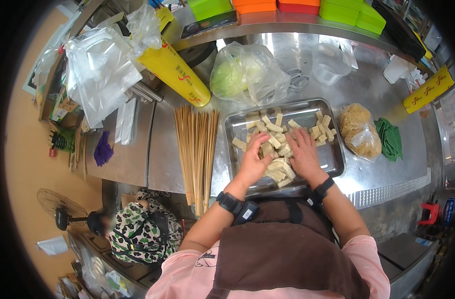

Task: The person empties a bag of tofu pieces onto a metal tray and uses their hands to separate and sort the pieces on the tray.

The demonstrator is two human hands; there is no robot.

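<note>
A steel tray (334, 164) holds many pale, stick-shaped pieces of food (283, 173), heaped in its middle with a smaller cluster (321, 130) at the right. Over the left side of the heap lies my left hand (254, 157), thumb spread from the fingers and cupped beside several pieces. My right hand (305, 157) rests palm down on the heap's right side, fingers apart. Neither hand grips a piece that I can make out; the palms hide some of the heap. Left of the tray lies a wide bundle of thin wooden skewers (195, 153).
Behind the tray are a bagged green vegetable (235, 74), scissors (298, 79) and a clear plastic tub (330, 65). A bag of tan noodle-like food (360, 130) and a green cloth (389, 140) lie rightward. A purple glove (104, 149) lies left. A person (145, 228) sits low at the left.
</note>
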